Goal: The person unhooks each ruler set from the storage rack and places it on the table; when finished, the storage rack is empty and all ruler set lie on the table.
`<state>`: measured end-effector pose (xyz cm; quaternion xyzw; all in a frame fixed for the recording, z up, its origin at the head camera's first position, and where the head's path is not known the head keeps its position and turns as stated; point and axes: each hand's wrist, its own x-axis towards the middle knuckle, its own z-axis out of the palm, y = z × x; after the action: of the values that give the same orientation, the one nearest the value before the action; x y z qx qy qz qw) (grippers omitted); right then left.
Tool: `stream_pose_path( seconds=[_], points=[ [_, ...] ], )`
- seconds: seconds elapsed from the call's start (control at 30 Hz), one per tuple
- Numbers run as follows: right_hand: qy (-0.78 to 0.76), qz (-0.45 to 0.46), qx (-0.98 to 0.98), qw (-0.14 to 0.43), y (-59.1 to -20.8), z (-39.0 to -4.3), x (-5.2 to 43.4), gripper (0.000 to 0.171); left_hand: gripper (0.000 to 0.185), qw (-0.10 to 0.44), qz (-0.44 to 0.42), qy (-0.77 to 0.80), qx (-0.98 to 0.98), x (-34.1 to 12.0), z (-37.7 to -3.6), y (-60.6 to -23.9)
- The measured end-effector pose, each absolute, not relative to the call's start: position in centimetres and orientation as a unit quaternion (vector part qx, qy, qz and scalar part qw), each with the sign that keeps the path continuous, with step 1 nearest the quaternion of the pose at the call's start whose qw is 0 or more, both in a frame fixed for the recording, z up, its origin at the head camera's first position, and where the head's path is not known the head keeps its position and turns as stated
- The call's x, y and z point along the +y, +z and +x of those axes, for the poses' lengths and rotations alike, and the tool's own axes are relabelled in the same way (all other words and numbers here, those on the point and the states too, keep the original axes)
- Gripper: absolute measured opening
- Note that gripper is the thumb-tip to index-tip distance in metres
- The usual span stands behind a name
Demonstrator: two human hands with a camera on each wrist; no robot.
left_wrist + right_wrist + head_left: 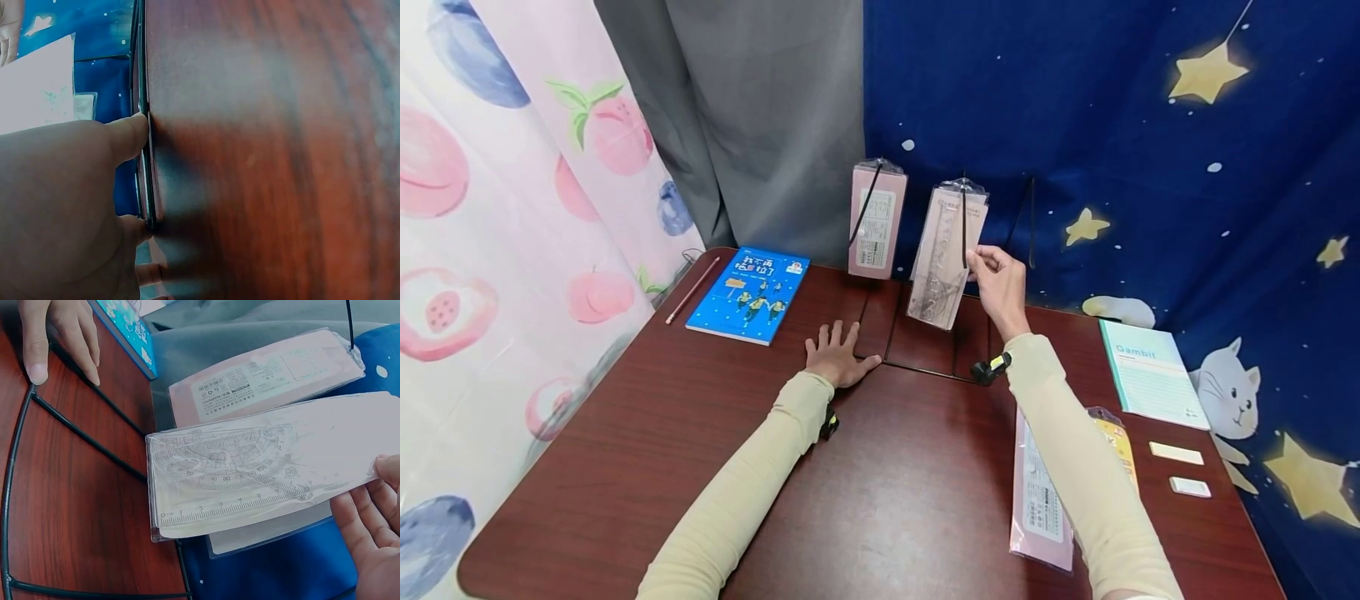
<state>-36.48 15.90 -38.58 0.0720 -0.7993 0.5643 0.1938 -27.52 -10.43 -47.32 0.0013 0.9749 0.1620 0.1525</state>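
Note:
A clear packet of rulers with a protractor [942,267] hangs on a hook of a black wire rack [917,365] at the back of the table. My right hand [983,260] pinches this packet's right edge; in the right wrist view its fingers [369,531] hold the ruler packet [250,481]. A pink packet [877,221] hangs on the hook to the left, also visible as the pink packet [262,381] behind the rulers. My left hand [837,350] lies flat on the table with its fingers straight at the rack's base wire [142,125].
A blue book [750,293] and a pencil [692,290] lie at the back left. On the right lie a teal notebook [1152,373], two white erasers [1176,452], and a pink packet [1039,500] beside a yellow one [1118,442]. Curtains hang close behind.

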Motion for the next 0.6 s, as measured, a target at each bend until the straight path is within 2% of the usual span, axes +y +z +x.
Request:
stream_pose_path(
  seconds=[0.3,0.53,0.6],
  points=[
    [0.57,0.072,-0.796,0.189,-38.7,-35.8,15.8,0.031,0.084,0.148,0.001,0.164,0.975,-10.6,-27.5,-47.4],
    [0.582,0.072,-0.792,0.169,-35.7,-32.3,14.7,0.027,0.085,0.151,0.001,0.161,0.975,-10.5,-27.6,-47.4],
    [0.59,0.071,-0.787,0.168,-35.8,-32.2,14.8,0.027,0.085,0.153,0.001,0.16,0.975,-10.4,-27.6,-47.5]
  ],
)
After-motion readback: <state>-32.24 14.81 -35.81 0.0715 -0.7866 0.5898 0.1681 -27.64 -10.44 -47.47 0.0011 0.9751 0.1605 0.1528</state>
